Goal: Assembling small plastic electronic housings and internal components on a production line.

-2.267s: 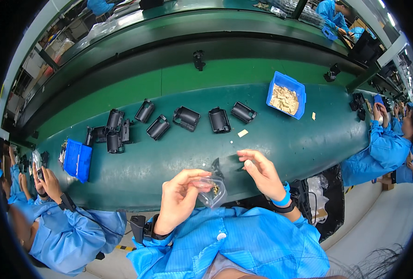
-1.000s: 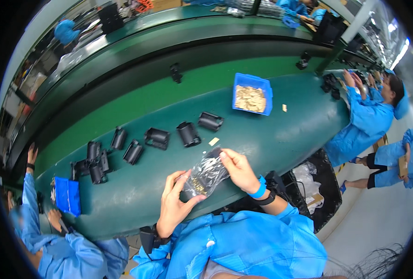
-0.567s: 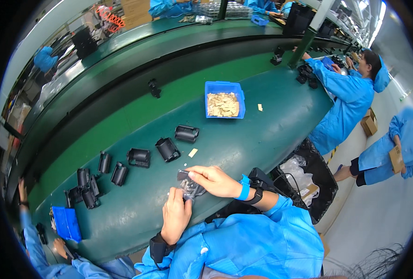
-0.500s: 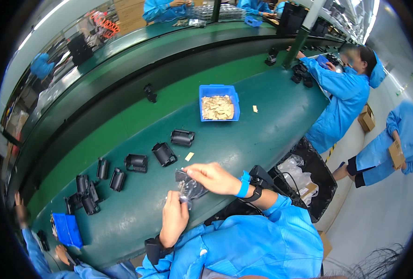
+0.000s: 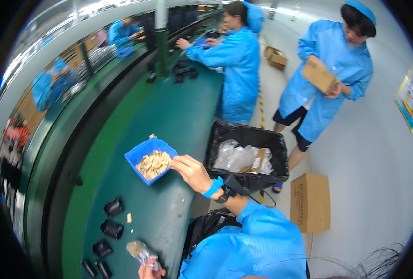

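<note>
Head view: right hand (image 5: 193, 171) reaching to the near right rim of the shallow blue plastic bin (image 5: 147, 152) of small tan packets (image 5: 154, 163), fingers curled loosely at its edge, pinching nothing visible. Left hand (image 5: 147, 271) at the near edge, closed around a small clear plastic bag (image 5: 139, 251). Packets probably light, thin, a little slippery; best pinched singly by an edge. Bag limp and crinkly; best held at its mouth. Black cylindrical parts (image 5: 111, 223) lying left on the green belt (image 5: 169, 111).

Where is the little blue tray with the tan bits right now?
The blue tray sits on the green table, right of centre, touched by the right hand, beside the black bin.
</note>
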{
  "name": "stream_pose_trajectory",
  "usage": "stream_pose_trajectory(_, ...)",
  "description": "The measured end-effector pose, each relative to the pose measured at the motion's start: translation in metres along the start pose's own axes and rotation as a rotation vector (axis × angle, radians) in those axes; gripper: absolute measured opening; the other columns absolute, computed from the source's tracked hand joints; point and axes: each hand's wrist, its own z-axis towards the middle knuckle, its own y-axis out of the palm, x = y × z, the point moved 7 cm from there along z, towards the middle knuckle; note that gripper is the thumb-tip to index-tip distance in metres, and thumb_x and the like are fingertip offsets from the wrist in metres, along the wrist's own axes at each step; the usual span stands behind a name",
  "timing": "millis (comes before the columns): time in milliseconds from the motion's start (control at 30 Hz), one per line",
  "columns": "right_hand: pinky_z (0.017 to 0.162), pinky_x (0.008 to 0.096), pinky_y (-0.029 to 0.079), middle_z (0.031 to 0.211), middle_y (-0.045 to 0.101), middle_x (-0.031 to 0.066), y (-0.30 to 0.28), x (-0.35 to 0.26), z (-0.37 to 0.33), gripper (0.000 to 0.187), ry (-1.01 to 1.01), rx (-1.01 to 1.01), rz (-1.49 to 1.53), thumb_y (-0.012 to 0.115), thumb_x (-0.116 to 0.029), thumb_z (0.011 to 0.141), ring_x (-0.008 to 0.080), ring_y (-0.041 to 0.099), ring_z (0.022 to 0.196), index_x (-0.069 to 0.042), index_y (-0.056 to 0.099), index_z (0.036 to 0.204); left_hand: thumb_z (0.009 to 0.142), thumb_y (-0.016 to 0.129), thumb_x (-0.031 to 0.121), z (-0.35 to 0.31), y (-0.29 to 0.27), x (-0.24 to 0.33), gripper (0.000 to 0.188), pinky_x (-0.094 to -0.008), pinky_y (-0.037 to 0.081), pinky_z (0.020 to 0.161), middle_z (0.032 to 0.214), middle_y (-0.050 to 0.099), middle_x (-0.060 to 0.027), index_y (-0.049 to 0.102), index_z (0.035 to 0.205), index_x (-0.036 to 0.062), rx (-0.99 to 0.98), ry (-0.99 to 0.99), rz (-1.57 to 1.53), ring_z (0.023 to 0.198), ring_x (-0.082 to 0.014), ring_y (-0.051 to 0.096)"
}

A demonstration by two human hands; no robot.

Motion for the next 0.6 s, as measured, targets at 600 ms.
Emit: stream_pose_trajectory(600,0.063,0.0225,0.052,0.082,0.06,0.002,-0.097,0.258,-0.227,0.007,1.16,1.04,1.623,0.063,-0.013,0.089,0.0131,0.058,0.071,-0.007,0.061,0.092,0.093,0.054,0.01,-0.003,0.008,0.01,0.024,-0.0233,0.041,0.053,0.098,0.06,-0.0053,0.054,0.115,-0.0001,0.064,0.016,0.102,0.07,-0.0109,0.053)
